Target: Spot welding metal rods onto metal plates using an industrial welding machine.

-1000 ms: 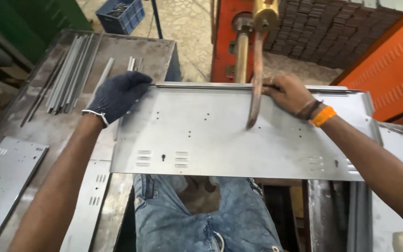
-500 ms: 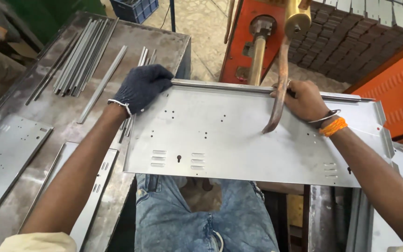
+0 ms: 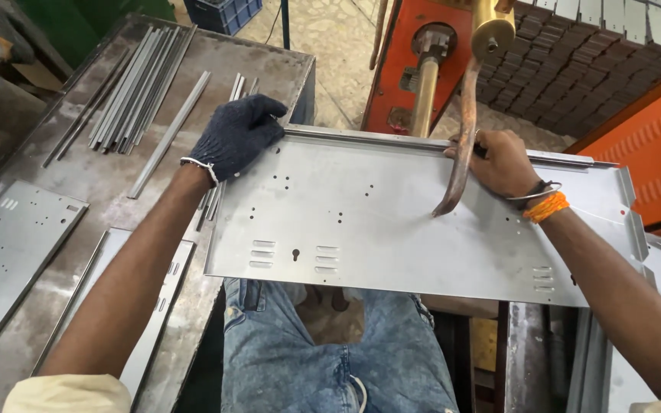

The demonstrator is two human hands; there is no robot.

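While both hands steady it, the sheet-metal panel (image 3: pixel 422 222) lies flat across the person's lap, its far flanged edge toward the orange machine (image 3: pixel 415 69). Step in hand, as I judge it: positioning the panel under the curved copper electrode arm (image 3: pixel 460 145), whose tip hangs just above the panel's surface, right of centre.

Left hand (image 3: pixel 235 138), in a dark knit glove, lies palm down over the panel's far left corner; fingers spread flat, pressing, not wrapped around anything. Right hand (image 3: pixel 503 164), bare, with an orange wristband (image 3: pixel 546 207), is curled closed over the panel's far edge just right of the arm; whether the fingers also pinch a thin strip along that edge cannot be told.

Panel relative to grip: it spans between the two hands, the near edge unsupported over the jeans (image 3: pixel 330 352).

Next move, by my judgement, calls for keeping the panel level and the far edge aligned beneath the tip, fingers kept off the contact point.

Left of the panel: grey workbench (image 3: pixel 63 191) with loose metal strips (image 3: pixel 128 92) and stacked flat panels (image 3: pixel 9 252)
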